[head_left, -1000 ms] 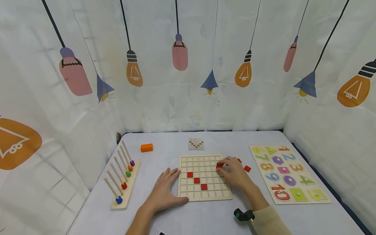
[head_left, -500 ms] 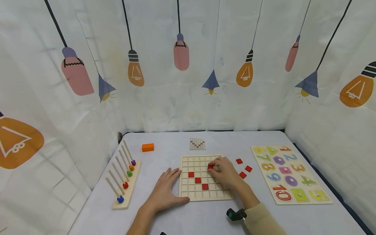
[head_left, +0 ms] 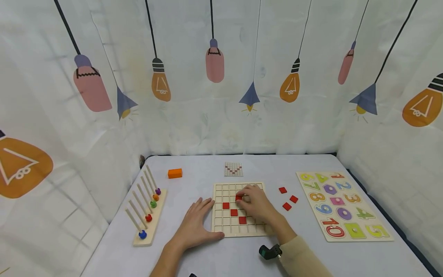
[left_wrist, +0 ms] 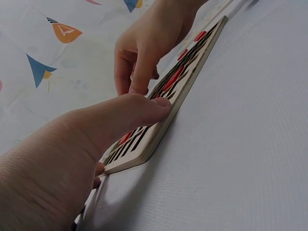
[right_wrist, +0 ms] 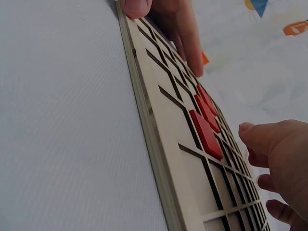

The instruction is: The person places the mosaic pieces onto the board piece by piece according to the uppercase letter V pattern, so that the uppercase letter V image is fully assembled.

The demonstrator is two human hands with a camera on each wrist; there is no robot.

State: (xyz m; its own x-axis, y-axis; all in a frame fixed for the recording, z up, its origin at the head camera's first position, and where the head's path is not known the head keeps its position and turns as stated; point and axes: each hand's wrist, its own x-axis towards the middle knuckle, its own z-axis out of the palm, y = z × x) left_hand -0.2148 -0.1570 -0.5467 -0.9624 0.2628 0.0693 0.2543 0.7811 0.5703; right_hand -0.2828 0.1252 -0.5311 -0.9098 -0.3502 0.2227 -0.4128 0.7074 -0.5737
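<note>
In the head view a pale wooden grid board (head_left: 220, 229) lies flat on the table. Three red square tiles (head_left: 234, 212) sit in its cells in a slanting line. My right hand (head_left: 258, 204) is over the upper middle of the grid and pinches another red tile (head_left: 238, 198) between thumb and fingers. My left hand (head_left: 194, 224) rests at the board's near left corner, fingers stretched along the left side. In the left wrist view its thumb (left_wrist: 149, 109) lies on the board's near edge. The right wrist view shows the seated tiles (right_wrist: 206, 134) standing slightly proud of the grid.
Three loose red tiles (head_left: 287, 206) lie right of the board. A small pattern card (head_left: 233, 169) is behind it. At left stand a peg rack (head_left: 149, 234) with coloured beads and an orange block (head_left: 175, 173). A number puzzle board (head_left: 346, 206) lies at right.
My right hand has moved left across the board with the pinched red tile, from the right side to the middle columns. The left hand stays at the corner.
</note>
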